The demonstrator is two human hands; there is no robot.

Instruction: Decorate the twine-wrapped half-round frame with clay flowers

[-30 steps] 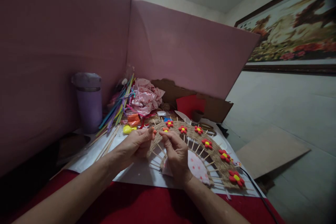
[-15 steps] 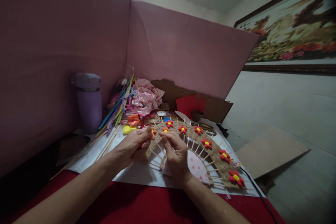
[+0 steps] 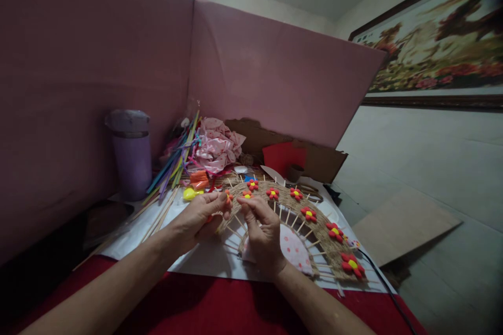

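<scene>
My left hand (image 3: 206,214) is closed, pinching a small orange clay flower (image 3: 229,198) between thumb and fingers. Just beside it, my right hand (image 3: 261,230) has its thumb and fingertips pressed together; whatever they hold is too small to make out. Under both hands lies an arch of twine (image 3: 328,243) woven over thin wooden sticks. Several red clay flowers with yellow centres (image 3: 308,214) sit along it. An orange flower (image 3: 247,195) shows behind my right fingertips. Inside the arch is a half-round of pink dotted cloth (image 3: 295,248), partly hidden by my right hand.
Yellow clay (image 3: 193,193) and orange clay (image 3: 199,179) in wrappers lie left of the arch. Behind are pipe cleaners (image 3: 173,159), crumpled pink wrap (image 3: 218,146) and scissors (image 3: 314,193). A purple cup (image 3: 132,165) stands left; a black cable (image 3: 379,272) runs at right.
Both hands stay almost in place, close together over the arch. The whole view has shifted very slightly.
</scene>
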